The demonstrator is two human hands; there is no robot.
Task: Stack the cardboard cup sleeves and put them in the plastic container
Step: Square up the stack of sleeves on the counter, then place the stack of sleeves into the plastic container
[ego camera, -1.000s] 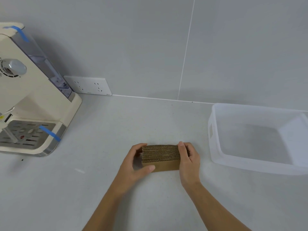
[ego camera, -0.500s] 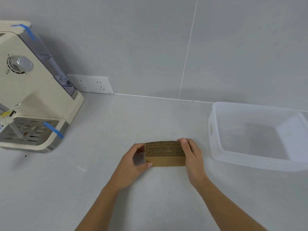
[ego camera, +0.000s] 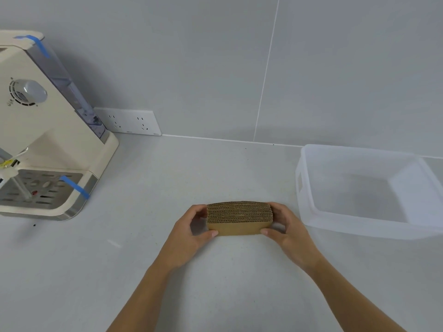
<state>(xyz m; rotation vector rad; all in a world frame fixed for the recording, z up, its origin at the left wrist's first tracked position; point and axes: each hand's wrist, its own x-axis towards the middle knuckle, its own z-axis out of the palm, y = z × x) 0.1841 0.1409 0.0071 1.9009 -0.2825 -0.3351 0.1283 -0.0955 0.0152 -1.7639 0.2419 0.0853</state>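
A stack of brown cardboard cup sleeves (ego camera: pixel 238 218) stands on edge on the grey counter, its corrugated edges facing up. My left hand (ego camera: pixel 191 232) grips the stack's left end, thumb on the front face. My right hand (ego camera: pixel 286 230) grips its right end the same way. A translucent plastic container (ego camera: pixel 309 212) sits just to the right of the stack, with nothing inside it. Its near-left corner is a short gap from my right hand.
A cream coffee machine (ego camera: pixel 48 130) with blue tape strips stands at the left, its metal drip tray (ego camera: pixel 36 189) facing me. A white wall socket (ego camera: pixel 129 122) sits low on the grey wall behind. The counter (ego camera: pixel 143 259) stretches around the stack.
The stack has shifted slightly right, toward the container. My right thumb has come round onto the stack's front face. The camera view has drifted a little to the left.
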